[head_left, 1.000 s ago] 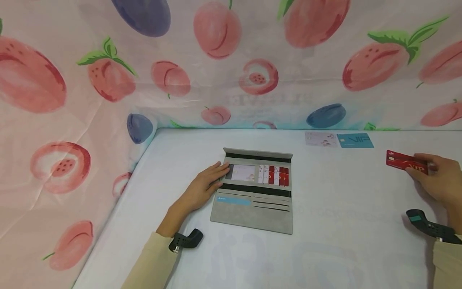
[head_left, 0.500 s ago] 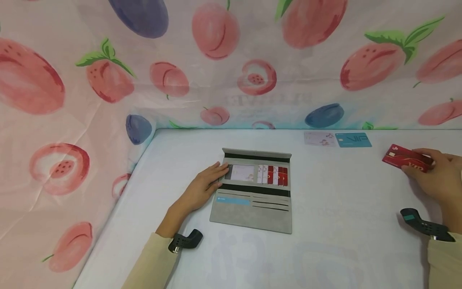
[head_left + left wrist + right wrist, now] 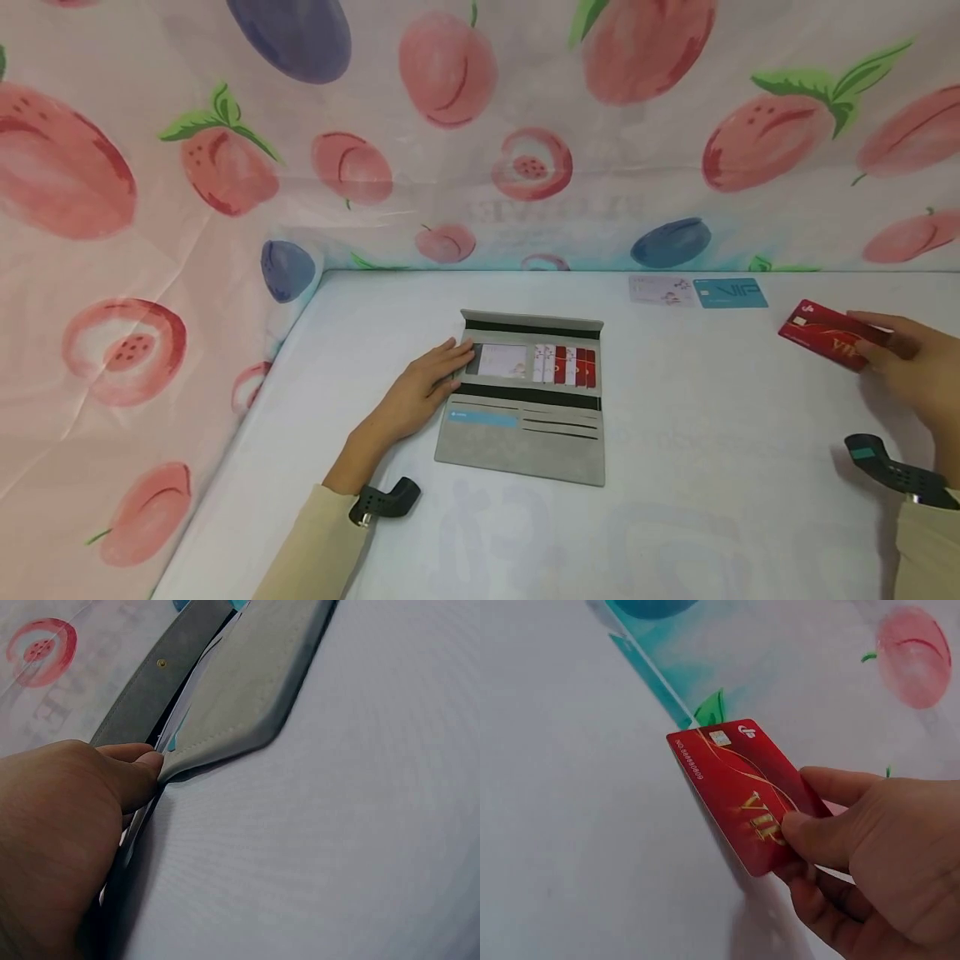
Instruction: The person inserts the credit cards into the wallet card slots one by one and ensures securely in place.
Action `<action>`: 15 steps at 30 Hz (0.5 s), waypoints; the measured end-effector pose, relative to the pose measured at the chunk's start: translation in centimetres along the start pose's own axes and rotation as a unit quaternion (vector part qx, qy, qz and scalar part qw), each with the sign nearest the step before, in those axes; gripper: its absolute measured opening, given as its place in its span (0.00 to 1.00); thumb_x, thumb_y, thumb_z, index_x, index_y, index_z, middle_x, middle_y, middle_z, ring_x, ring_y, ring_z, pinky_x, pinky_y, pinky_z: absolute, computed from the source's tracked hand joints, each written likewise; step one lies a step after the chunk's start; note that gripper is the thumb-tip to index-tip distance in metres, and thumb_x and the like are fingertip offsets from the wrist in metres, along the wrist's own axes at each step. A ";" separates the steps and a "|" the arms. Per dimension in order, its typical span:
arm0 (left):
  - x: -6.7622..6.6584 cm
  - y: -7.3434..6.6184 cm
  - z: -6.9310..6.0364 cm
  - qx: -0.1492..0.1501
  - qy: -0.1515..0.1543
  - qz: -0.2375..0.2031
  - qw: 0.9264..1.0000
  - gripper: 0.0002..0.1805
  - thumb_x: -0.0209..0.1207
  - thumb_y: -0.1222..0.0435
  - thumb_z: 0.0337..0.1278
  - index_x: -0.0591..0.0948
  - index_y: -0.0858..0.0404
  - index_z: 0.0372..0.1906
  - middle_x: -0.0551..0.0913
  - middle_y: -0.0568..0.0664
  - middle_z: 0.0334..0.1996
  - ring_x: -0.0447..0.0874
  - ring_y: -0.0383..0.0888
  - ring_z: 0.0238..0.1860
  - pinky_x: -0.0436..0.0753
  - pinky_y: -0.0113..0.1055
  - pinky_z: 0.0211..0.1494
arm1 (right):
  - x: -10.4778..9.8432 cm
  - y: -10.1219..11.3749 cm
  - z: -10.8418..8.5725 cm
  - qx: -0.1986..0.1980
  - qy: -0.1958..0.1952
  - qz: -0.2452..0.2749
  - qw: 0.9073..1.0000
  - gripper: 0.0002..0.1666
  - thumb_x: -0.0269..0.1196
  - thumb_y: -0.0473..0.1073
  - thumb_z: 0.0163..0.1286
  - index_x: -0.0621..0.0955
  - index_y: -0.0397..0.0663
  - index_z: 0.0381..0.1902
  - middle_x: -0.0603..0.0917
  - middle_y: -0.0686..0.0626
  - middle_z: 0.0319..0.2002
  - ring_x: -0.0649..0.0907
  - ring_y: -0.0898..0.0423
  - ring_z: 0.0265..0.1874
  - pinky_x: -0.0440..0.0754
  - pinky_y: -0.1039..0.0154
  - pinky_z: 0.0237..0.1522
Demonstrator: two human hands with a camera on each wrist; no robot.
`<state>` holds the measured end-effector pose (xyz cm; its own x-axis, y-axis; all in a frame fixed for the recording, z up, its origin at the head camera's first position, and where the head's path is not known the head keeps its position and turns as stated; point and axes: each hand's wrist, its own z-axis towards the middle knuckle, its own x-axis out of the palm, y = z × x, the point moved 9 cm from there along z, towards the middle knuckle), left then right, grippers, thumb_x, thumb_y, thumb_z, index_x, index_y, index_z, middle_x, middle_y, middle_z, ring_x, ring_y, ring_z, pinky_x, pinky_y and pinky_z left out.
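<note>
In the head view a grey wallet [image 3: 519, 458] lies unfolded, with a blue strip of card in a lower slot and several white and red cards across its upper panel. The left hand [image 3: 408, 396] rests with extended fingers on its left edge; the left wrist view has the thumb of that hand [image 3: 67, 832] touching the wallet's edge [image 3: 240, 690]. Far to the right, the right hand [image 3: 918, 367] pinches a red VIP card [image 3: 821, 333] between thumb and fingers. Seen from the right wrist, the card [image 3: 731, 787] is tilted, chip end away from the hand [image 3: 900, 855].
Two cards lie side by side near the table's back edge, a pale one [image 3: 660, 290] and a blue VIP one [image 3: 731, 293]. Fruit-printed cloth [image 3: 420, 175] rises behind and at the left of the white table [image 3: 697, 467].
The red card has shifted slightly left and its angle has changed, with more of its face showing in the right hand. The left hand has stayed on the wallet.
</note>
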<state>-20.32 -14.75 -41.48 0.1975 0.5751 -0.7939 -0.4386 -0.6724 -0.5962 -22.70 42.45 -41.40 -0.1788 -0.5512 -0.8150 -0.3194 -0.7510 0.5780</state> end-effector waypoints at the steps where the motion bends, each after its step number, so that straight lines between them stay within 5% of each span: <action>1: 0.0 0.0 0.0 0.000 0.000 0.000 1.000 0.27 0.57 0.69 0.72 0.71 0.66 0.73 0.67 0.53 0.77 0.57 0.58 0.81 0.60 0.61 0.80 | -0.1 0.2 -0.1 0.002 0.004 0.007 1.000 0.31 0.47 0.44 0.83 0.58 0.47 0.80 0.61 0.22 0.72 0.63 0.24 0.64 0.68 0.25 0.67; 7: -0.1 0.1 0.2 0.004 -0.002 0.003 1.000 0.27 0.57 0.69 0.72 0.71 0.66 0.73 0.67 0.53 0.77 0.57 0.57 0.81 0.60 0.60 0.81 | -0.1 2.0 -0.5 0.021 0.020 0.064 0.998 0.33 0.47 0.54 0.82 0.56 0.61 0.81 0.56 0.33 0.79 0.58 0.29 0.75 0.63 0.32 0.73; 9: -0.1 0.2 0.2 0.004 -0.002 0.003 1.000 0.27 0.57 0.69 0.72 0.71 0.66 0.73 0.67 0.53 0.77 0.57 0.57 0.81 0.60 0.59 0.81 | 0.0 2.7 -0.6 0.012 0.026 0.070 0.997 0.34 0.48 0.57 0.81 0.57 0.66 0.80 0.56 0.33 0.79 0.61 0.30 0.73 0.72 0.44 0.71; 12: 0.1 0.3 0.1 0.004 -0.001 0.003 1.000 0.27 0.57 0.69 0.72 0.71 0.66 0.73 0.67 0.53 0.77 0.57 0.57 0.80 0.61 0.59 0.81 | 0.2 4.2 -0.8 -0.021 0.031 0.080 0.996 0.35 0.51 0.60 0.79 0.61 0.63 0.80 0.61 0.31 0.77 0.65 0.32 0.66 0.85 0.73 0.50; 15: 0.2 0.3 0.1 0.007 -0.002 0.005 1.000 0.27 0.57 0.69 0.72 0.71 0.66 0.73 0.67 0.54 0.77 0.57 0.58 0.80 0.61 0.59 0.80 | 0.3 5.6 -1.1 -0.039 0.032 0.089 0.995 0.37 0.53 0.63 0.77 0.64 0.60 0.79 0.67 0.31 0.72 0.67 0.34 0.62 0.71 0.88 0.28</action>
<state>-20.51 -14.83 -41.80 0.1899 0.5704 -0.7991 -0.4519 -0.6718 -0.5869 -23.52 37.64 -38.35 -0.1664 -0.6983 -0.6962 -0.2144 -0.6636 0.7168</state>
